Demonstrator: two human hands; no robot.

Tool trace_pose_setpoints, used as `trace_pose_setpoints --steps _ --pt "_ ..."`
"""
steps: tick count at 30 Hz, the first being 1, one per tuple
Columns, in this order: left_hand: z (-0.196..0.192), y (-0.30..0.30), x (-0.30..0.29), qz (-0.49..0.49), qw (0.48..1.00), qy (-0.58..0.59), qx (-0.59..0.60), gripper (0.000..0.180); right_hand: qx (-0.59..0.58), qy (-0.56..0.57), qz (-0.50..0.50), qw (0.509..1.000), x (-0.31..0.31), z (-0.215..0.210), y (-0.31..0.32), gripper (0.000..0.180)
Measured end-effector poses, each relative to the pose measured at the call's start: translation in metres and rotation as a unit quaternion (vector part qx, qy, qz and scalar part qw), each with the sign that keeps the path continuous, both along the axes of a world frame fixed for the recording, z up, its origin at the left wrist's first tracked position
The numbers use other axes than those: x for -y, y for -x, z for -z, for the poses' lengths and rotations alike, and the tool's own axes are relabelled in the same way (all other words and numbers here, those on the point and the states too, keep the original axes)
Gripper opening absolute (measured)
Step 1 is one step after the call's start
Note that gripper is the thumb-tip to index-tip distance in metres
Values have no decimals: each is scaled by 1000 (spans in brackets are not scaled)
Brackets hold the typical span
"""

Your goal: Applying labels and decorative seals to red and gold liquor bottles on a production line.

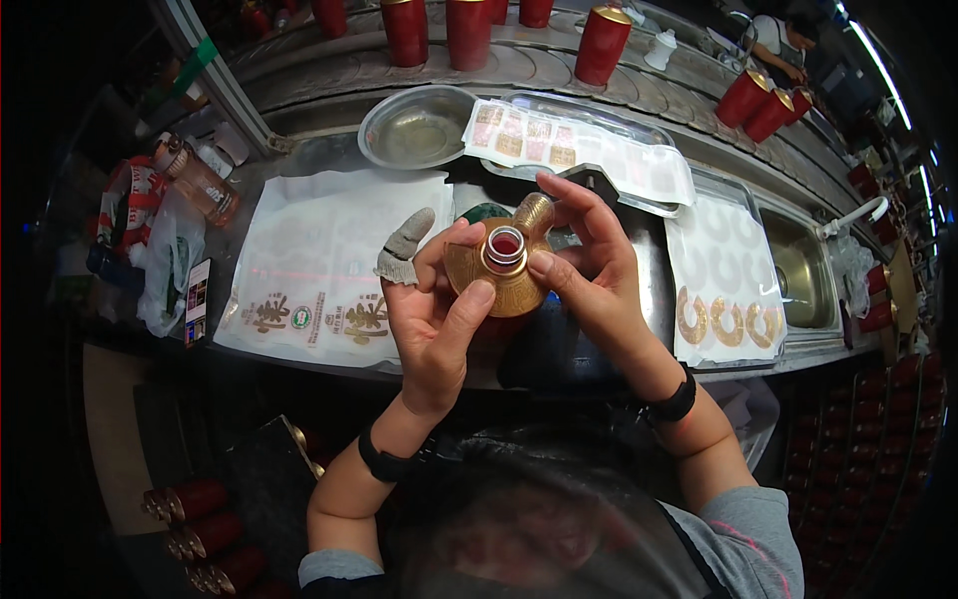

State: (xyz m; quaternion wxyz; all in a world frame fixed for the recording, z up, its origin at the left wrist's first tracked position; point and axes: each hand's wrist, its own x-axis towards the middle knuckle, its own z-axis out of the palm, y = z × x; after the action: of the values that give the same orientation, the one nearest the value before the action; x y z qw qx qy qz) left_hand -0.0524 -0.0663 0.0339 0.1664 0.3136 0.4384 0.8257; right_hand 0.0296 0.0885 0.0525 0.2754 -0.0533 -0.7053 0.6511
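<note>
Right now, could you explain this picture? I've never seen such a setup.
No robot here. A person wears a wide-angle camera on the head, looking down; its lens bends straight edges. Their left hand holds a gold-topped bottle, its mouth facing the camera; the right hand rests its thumb on it. On the counter, a left sheet and a right sheet carry labels; a bowl sits between them, farther back. Beyond, red containers with gold tops stand on a conveyor.

A bench (314, 160) bears a white sheet (334, 230) and bowl (375, 138).
</note>
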Motion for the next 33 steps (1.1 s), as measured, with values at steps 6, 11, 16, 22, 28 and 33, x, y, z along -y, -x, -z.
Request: trace_pose_setpoints --steps 6,11,16,22,28,33 --pt "-2 -1 1 -8 1000 -6 18 60 37 80 -34 996 1 -9 -5 67" --pt "-2 1 1 -5 1000 2 13 61 2 23 -25 999 0 -2 3 67" --pt "0 1 1 -11 1000 -2 15 61 12 10 -6 1000 2 -1 4 67" --pt "0 1 1 -10 1000 -7 13 61 -10 39 -20 999 1 3 4 66" --pt "-2 0 -1 -25 1000 2 18 58 23 42 -21 999 3 -6 0 67" --pt "-1 0 -2 -35 999 -4 16 57 28 45 -20 998 5 -8 0 68"
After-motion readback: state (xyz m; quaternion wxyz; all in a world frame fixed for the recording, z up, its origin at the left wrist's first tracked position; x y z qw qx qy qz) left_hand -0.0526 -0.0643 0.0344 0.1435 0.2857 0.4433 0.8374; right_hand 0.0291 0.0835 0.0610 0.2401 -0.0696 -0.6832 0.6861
